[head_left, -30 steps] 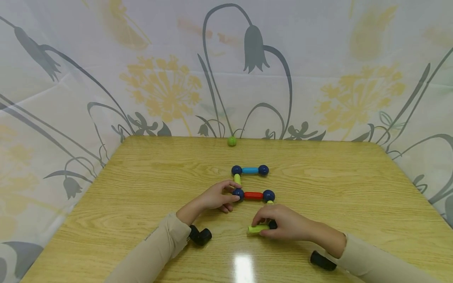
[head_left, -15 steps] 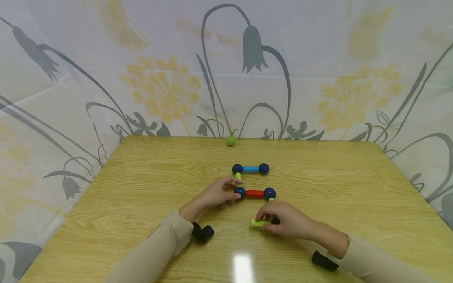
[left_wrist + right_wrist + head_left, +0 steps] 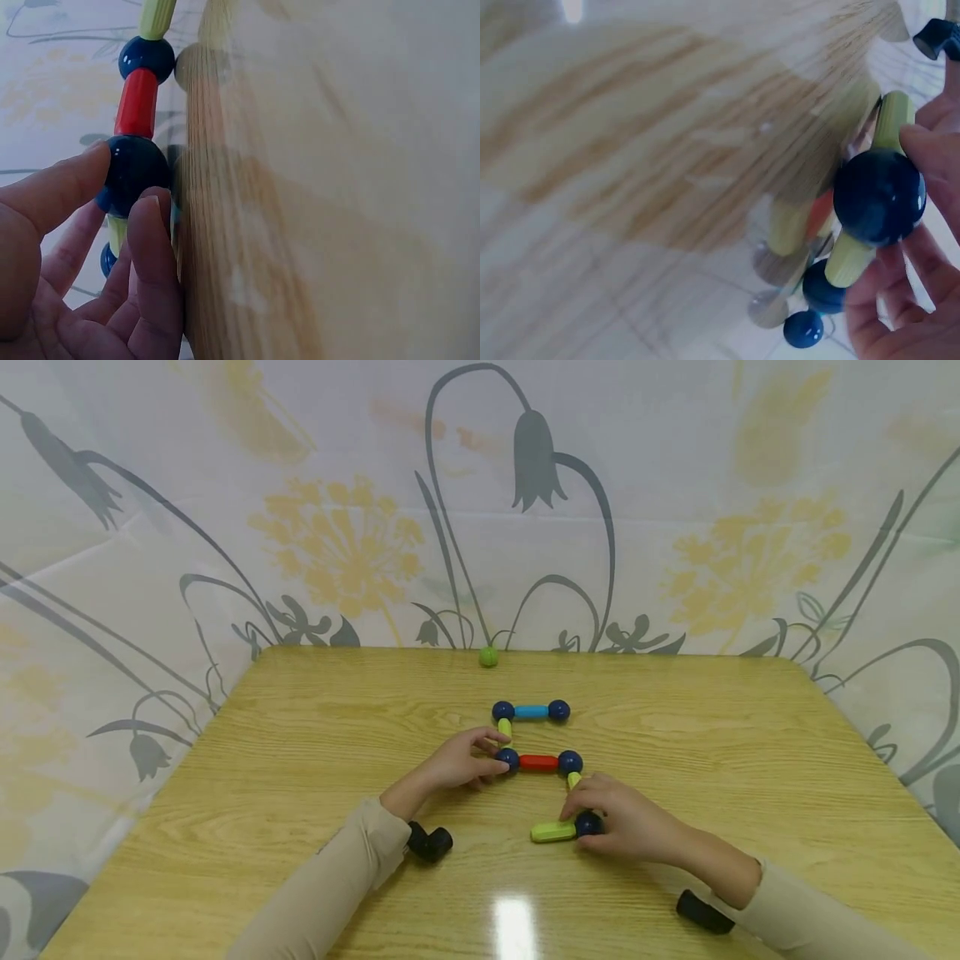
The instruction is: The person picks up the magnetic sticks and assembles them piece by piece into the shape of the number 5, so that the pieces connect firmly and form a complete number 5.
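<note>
A zigzag chain of dark blue balls and coloured rods lies on the table. My left hand (image 3: 467, 760) pinches the dark blue ball (image 3: 135, 176) at the left end of the red rod (image 3: 538, 762), between thumb and fingers. At the near right corner, my right hand (image 3: 633, 822) holds another dark blue ball (image 3: 879, 197) with thumb and fingers. From that ball a yellow-green rod (image 3: 552, 832) points left, its outer end bare. A second yellow-green rod (image 3: 850, 259) links the ball to the red rod's right-hand ball (image 3: 570, 762); fingers partly cover it in the head view.
Farther back, a light blue rod (image 3: 531, 712) joins two more balls. A small green ball (image 3: 488, 657) sits at the table's far edge, before a flower-patterned cloth (image 3: 375, 485). Black cylindrical pieces (image 3: 430, 843) show by both sleeves.
My right fingers have shifted off the near yellow-green rod onto the ball, baring more of both. The left hand keeps its hold. The whole head view has shifted slightly.
</note>
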`<act>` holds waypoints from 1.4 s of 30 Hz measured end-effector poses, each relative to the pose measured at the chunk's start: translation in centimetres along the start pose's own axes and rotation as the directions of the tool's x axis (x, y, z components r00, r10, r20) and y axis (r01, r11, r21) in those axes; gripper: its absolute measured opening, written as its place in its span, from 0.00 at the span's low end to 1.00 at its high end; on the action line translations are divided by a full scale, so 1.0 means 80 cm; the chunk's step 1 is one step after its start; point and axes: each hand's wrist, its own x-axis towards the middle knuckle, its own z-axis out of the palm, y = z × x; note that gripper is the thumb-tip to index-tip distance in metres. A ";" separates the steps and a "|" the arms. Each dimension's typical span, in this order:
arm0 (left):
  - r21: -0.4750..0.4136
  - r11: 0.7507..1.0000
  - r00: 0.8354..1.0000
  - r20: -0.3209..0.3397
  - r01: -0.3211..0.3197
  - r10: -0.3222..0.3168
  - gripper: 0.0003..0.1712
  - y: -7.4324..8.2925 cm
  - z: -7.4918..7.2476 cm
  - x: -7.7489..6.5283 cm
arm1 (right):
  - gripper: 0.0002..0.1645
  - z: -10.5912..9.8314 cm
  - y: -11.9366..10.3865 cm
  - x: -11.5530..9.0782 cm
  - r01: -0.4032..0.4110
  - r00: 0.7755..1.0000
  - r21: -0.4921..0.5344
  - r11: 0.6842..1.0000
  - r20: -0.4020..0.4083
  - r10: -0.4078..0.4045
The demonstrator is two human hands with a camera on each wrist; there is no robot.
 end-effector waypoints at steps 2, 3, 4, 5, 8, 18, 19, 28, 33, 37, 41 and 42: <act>-0.004 1.000 1.000 0.003 -0.008 0.008 0.23 0.001 -0.001 -0.001 | 0.15 -0.001 0.002 -0.002 0.006 1.000 0.004 1.000 0.001 -0.006; -0.005 1.000 1.000 0.003 -0.012 0.012 0.23 0.001 -0.002 -0.001 | 0.15 -0.001 0.003 -0.003 0.011 1.000 0.007 1.000 0.002 -0.011; -0.009 1.000 1.000 0.004 -0.017 0.017 0.22 0.000 -0.003 -0.001 | 0.15 0.000 0.004 -0.004 0.019 1.000 0.010 1.000 0.000 -0.019; -0.012 1.000 1.000 0.005 -0.022 0.022 0.22 0.000 -0.004 0.000 | 0.15 0.000 0.005 -0.004 0.025 1.000 0.010 1.000 -0.002 -0.025; -0.022 0.999 1.000 0.003 -0.027 0.027 0.22 -0.001 -0.007 0.001 | 0.14 0.002 0.007 -0.004 0.037 0.999 0.013 0.999 -0.011 -0.036; -0.011 1.000 0.996 -0.084 -0.024 0.023 0.21 -0.007 -0.028 0.019 | 0.13 0.001 0.006 -0.004 0.021 1.000 0.056 0.998 0.001 -0.021; -0.006 1.000 0.995 -0.098 -0.026 0.026 0.21 -0.008 -0.030 0.022 | 0.13 0.001 0.005 -0.004 0.017 1.000 0.064 0.998 0.002 -0.017; 0.081 0.995 0.975 -0.213 -0.050 0.066 0.19 -0.002 -0.054 0.052 | 0.12 0.000 0.006 -0.005 -0.014 1.000 0.079 0.997 0.013 0.013; 0.143 0.989 0.958 -0.275 -0.044 0.082 0.19 0.008 -0.066 0.062 | 0.12 -0.001 0.007 -0.003 -0.033 0.999 0.119 0.992 0.019 0.031; 0.182 0.983 0.946 -0.312 -0.028 0.085 0.20 0.012 -0.072 0.070 | 0.12 -0.001 0.008 -0.002 -0.035 0.999 0.130 0.991 0.018 0.033; 0.178 0.984 0.937 -0.339 -0.026 0.086 0.20 0.011 -0.076 0.081 | 0.11 0.000 0.009 -0.002 -0.033 0.999 0.134 0.990 0.020 0.030; 0.175 0.984 0.934 -0.347 -0.024 0.084 0.20 0.010 -0.077 0.084 | 0.11 0.000 0.009 -0.002 -0.030 0.999 0.136 0.990 0.019 0.028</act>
